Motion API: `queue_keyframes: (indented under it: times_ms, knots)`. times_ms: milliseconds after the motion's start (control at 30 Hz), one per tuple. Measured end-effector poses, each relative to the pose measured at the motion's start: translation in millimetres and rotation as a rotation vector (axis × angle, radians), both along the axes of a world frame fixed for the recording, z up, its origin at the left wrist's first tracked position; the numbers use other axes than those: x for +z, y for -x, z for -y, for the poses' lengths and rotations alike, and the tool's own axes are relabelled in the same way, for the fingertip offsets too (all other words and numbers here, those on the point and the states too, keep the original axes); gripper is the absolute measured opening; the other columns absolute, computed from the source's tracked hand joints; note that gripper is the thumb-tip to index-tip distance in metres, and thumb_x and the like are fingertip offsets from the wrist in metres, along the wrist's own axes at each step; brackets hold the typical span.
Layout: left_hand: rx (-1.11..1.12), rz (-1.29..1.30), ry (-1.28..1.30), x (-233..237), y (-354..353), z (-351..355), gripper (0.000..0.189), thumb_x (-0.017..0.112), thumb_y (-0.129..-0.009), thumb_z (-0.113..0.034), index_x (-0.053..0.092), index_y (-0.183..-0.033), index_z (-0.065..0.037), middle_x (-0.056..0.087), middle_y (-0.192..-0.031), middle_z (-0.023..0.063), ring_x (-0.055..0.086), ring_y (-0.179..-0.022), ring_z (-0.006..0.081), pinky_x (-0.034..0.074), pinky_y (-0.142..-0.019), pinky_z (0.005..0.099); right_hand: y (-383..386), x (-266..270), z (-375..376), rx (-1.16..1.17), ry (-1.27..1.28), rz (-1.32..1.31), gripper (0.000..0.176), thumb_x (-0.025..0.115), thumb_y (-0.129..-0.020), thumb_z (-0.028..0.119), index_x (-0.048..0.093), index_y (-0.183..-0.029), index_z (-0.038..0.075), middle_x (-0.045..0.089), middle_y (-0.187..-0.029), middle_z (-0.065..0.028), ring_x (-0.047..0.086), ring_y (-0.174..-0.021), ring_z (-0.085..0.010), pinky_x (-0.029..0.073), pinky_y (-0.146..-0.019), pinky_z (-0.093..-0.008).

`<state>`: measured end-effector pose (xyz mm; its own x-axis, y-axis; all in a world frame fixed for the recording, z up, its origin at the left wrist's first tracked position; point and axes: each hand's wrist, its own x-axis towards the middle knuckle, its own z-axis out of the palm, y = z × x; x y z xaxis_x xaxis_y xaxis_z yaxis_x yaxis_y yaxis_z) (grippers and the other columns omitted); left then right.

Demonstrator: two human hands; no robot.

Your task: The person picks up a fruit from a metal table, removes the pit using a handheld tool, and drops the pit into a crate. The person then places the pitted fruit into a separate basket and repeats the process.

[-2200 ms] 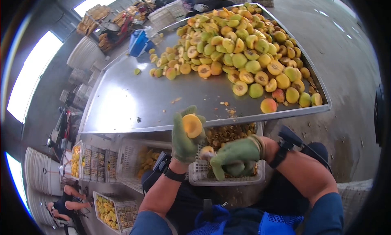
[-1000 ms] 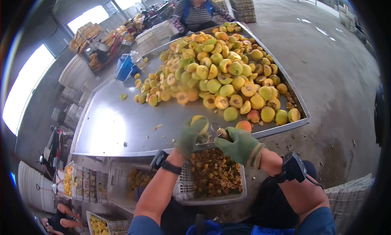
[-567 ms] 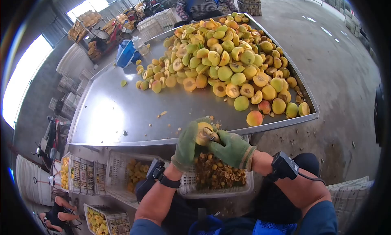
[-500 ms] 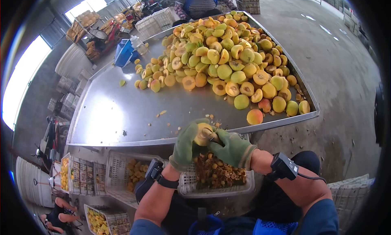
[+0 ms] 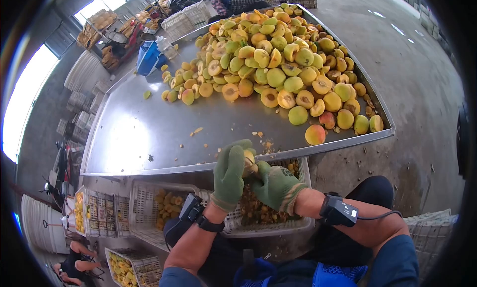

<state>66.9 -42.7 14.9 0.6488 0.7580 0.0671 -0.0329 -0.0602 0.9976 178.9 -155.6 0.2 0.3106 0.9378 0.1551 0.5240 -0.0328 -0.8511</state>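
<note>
Both my hands wear green knit gloves and meet just past the near edge of the metal table (image 5: 164, 153). Inside my left hand (image 5: 229, 175) is a yellow peach (image 5: 249, 158), gripped with its cut side turned toward the right. My right hand (image 5: 276, 184) is closed, fingertips up against the peach; a small, brownish-grey thing shows there, too blurred to name. Right below my hands sits a white plastic crate (image 5: 271, 231) with brown pits and scraps in it, partly hidden by the gloves.
Halved and whole peaches (image 5: 276, 78) are heaped on the table's far right. A blue container (image 5: 148, 58) stands at the left edge. Another crate (image 5: 141, 212) with peach pieces is left of my knees. One person (image 5: 238, 1) sits opposite; another (image 5: 79, 264) is lower left.
Both hands have turned a little, and the peach now shows less between the gloves. My right hand has dropped slightly. The view has shifted a bit.
</note>
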Motion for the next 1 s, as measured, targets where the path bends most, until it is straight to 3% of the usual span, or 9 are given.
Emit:
queue_keyframes:
  times_ms: [167, 267, 367, 467, 667, 767, 867, 900, 1000]
  knots:
    - [0.058, -0.033, -0.106, 4, -3, 4, 0.040, 0.045, -0.111, -0.034, 0.063, -0.125, -0.001, 0.069, -0.108, 0.0089, 0.065, -0.095, 0.0151, 0.054, -0.088, 0.0309, -1, 10, 0, 0.002, 0.149, 0.011, 0.024, 0.069, -0.091, 0.019, 0.059, -0.107, 0.003, 0.068, -0.085, -0.0209, 0.068, -0.080, -0.0422, 0.052, -0.068, -0.0478]
    - [0.118, -0.004, -0.097, -5, -2, 7, 0.039, 0.046, -0.110, -0.033, 0.063, -0.123, -0.001, 0.069, -0.108, 0.0098, 0.064, -0.096, 0.0158, 0.054, -0.088, 0.0314, 6, -16, -5, 0.054, 0.118, -0.162, 0.032, 0.066, -0.093, 0.028, 0.064, -0.114, 0.003, 0.071, -0.097, -0.0251, 0.069, -0.093, -0.0442, 0.054, -0.080, -0.0477]
    - [0.137, 0.066, -0.095, -3, -3, 14, 0.037, 0.048, -0.110, -0.033, 0.063, -0.122, -0.001, 0.069, -0.108, 0.0106, 0.064, -0.097, 0.0164, 0.054, -0.088, 0.0319, 10, 1, -3, 0.028, 0.145, -0.331, 0.031, 0.064, -0.093, 0.026, 0.067, -0.112, 0.002, 0.072, -0.095, -0.0238, 0.070, -0.091, -0.0418, 0.054, -0.080, -0.0445]
    - [0.143, 0.093, -0.115, -4, -2, 15, 0.037, 0.048, -0.110, -0.033, 0.061, -0.124, -0.001, 0.068, -0.110, 0.0112, 0.065, -0.098, 0.0170, 0.054, -0.089, 0.0323, 13, -22, -14, 0.106, 0.112, -0.555, 0.029, 0.062, -0.093, 0.025, 0.068, -0.109, 0.002, 0.072, -0.087, -0.0201, 0.071, -0.080, -0.0316, 0.053, -0.074, -0.0409]
    - [0.132, 0.124, -0.195, -15, -1, 13, 0.043, 0.045, -0.110, -0.039, 0.056, -0.130, -0.002, 0.067, -0.114, 0.0117, 0.066, -0.100, 0.0180, 0.055, -0.090, 0.0332, -13, 25, -3, 0.290, 0.383, -0.762, 0.026, 0.062, -0.093, 0.021, 0.070, -0.106, 0.001, 0.069, -0.075, -0.0148, 0.062, -0.068, -0.0165, 0.051, -0.065, -0.0370]
    - [0.010, 0.075, 0.011, 0, 2, 9, 0.048, 0.044, -0.110, -0.042, 0.058, -0.128, 0.000, 0.068, -0.111, 0.0121, 0.067, -0.098, 0.0191, 0.057, -0.088, 0.0327, -20, 14, -9, 0.295, 0.384, -0.691, 0.013, 0.059, -0.095, 0.013, 0.068, -0.103, 0.008, 0.064, -0.076, -0.0006, 0.062, -0.065, -0.0129, 0.051, -0.058, -0.0295]
    - [-0.347, -0.047, 0.043, 7, 11, -24, 0.050, 0.043, -0.110, -0.043, 0.060, -0.125, 0.002, 0.070, -0.104, 0.0130, 0.069, -0.090, 0.0190, 0.059, -0.080, 0.0317, -12, -24, -12, 0.220, -0.036, -0.172, 0.013, 0.059, -0.094, 0.011, 0.068, -0.102, 0.007, 0.064, -0.076, -0.0012, 0.062, -0.066, -0.0131, 0.051, -0.060, -0.0291]
    - [-0.264, -0.023, 0.216, 8, 10, -19, 0.048, 0.047, -0.109, -0.041, 0.063, -0.120, 0.003, 0.072, -0.097, 0.0136, 0.070, -0.082, 0.0185, 0.060, -0.074, 0.0322, -9, -26, -12, 0.228, -0.020, -0.205, 0.013, 0.059, -0.094, 0.012, 0.068, -0.102, 0.006, 0.064, -0.076, -0.0012, 0.062, -0.066, -0.0128, 0.051, -0.060, -0.0288]
    - [-0.095, -0.041, 0.074, -1, 6, -11, 0.046, 0.049, -0.108, -0.039, 0.065, -0.116, 0.003, 0.072, -0.096, 0.0142, 0.070, -0.078, 0.0190, 0.060, -0.069, 0.0319, -8, -15, -13, 0.278, 0.105, -0.422, 0.015, 0.061, -0.095, 0.015, 0.068, -0.101, 0.004, 0.064, -0.075, -0.0015, 0.062, -0.066, -0.0120, 0.051, -0.060, -0.0279]
